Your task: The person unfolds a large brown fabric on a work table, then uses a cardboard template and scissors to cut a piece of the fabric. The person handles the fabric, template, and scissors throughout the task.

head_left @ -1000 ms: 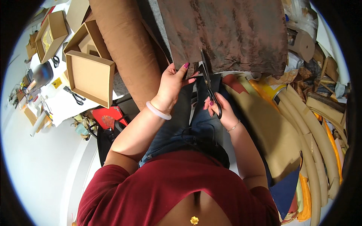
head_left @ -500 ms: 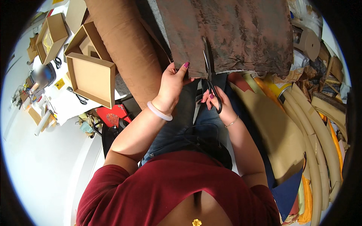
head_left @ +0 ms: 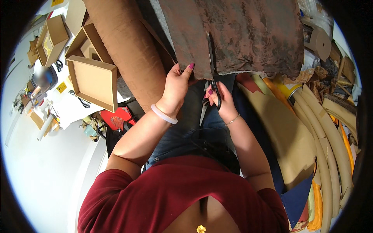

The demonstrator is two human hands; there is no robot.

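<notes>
I see my right hand closed through the handles of black scissors, blades pointing away from me and well into the brown fabric from its near edge. My left hand is pinched on that near edge just left of the blades, thumb on top, fingers under, as far as I can tell from this angle.

The fabric lies spread in front of me above my lap, beside a thick brown roll on its left. It looks soft and limp, fairly light, with a mottled, slightly rumpled surface and a frayed near edge. I judge it will sag and bunch unless held taut, so the best hold is on the edge close beside the cut line, pulled gently toward me. The scissors are stiff and sharp; the loops are the only sensible place to hold them.

Open cardboard boxes sit on the white desk to my left.
</notes>
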